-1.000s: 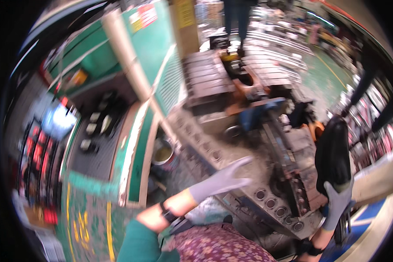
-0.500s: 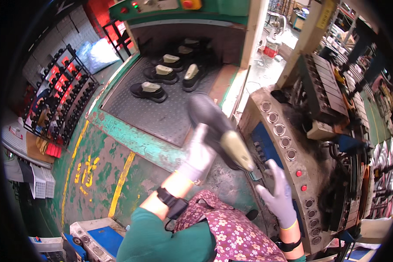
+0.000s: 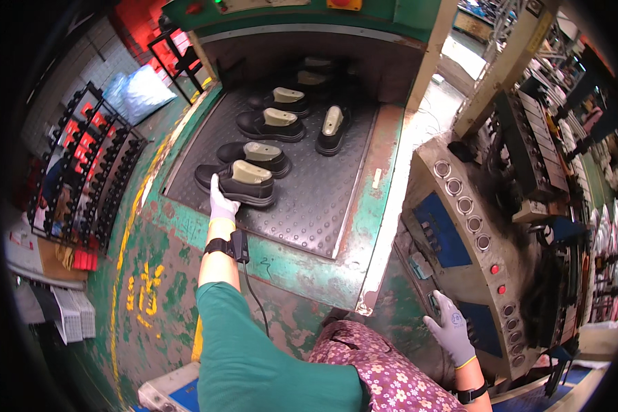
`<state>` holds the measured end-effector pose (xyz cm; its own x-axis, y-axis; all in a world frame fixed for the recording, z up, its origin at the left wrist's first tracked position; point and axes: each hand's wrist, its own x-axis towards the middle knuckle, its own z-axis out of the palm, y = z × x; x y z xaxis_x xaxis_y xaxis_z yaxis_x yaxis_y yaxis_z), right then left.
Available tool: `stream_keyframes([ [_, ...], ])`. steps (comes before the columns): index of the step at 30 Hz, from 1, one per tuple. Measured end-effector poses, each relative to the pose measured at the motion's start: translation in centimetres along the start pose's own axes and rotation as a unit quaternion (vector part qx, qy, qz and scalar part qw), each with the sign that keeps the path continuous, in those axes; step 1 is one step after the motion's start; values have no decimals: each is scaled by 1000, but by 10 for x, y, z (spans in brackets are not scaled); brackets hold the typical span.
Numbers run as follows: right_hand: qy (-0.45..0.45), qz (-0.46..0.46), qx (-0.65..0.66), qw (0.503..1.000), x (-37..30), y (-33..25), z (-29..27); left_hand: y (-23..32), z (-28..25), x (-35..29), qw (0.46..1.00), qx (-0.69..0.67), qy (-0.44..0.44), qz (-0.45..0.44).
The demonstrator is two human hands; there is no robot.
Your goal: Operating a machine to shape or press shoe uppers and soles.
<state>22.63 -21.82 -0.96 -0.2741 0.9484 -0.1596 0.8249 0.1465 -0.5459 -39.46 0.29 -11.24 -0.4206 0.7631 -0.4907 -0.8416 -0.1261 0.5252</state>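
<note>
At about one o'clock from me a flat yellow sign hangs beyond the green machine frame, and at twelve o'clock a small orange-yellow plate sits on the top edge of that frame. Around ten o'clock a bluish, shiny plastic bag leans by the black rack. At three o'clock two blue rectangular panels are set into the grey control console beside my right hand.

Nearest black shoe on pale last lies on studded rubber conveyor mat, L gloved hand touching its near side. Four more shoes behind it. Grey button panel right of mat, R gloved hand at its near edge.
</note>
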Motion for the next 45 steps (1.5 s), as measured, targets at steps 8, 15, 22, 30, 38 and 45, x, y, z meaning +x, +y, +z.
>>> stream_keyframes([
  [8,55,157,-23,986,-78,57,57,-41,51,-66,485,737,-170,439],
  [15,94,428,103,893,-215,105,162,-267,170,-242,498,511,-409,569],
  [22,374,673,236,592,-436,85,328,-405,153,-381,478,443,-603,461],
  [30,836,172,513,-92,-721,131,504,-513,82,-524,364,486,-759,235],
  [38,739,570,331,-140,-841,297,436,-551,31,-605,187,469,-823,261],
  [45,870,393,298,4,-912,437,443,-535,-6,-560,131,637,-727,221],
])
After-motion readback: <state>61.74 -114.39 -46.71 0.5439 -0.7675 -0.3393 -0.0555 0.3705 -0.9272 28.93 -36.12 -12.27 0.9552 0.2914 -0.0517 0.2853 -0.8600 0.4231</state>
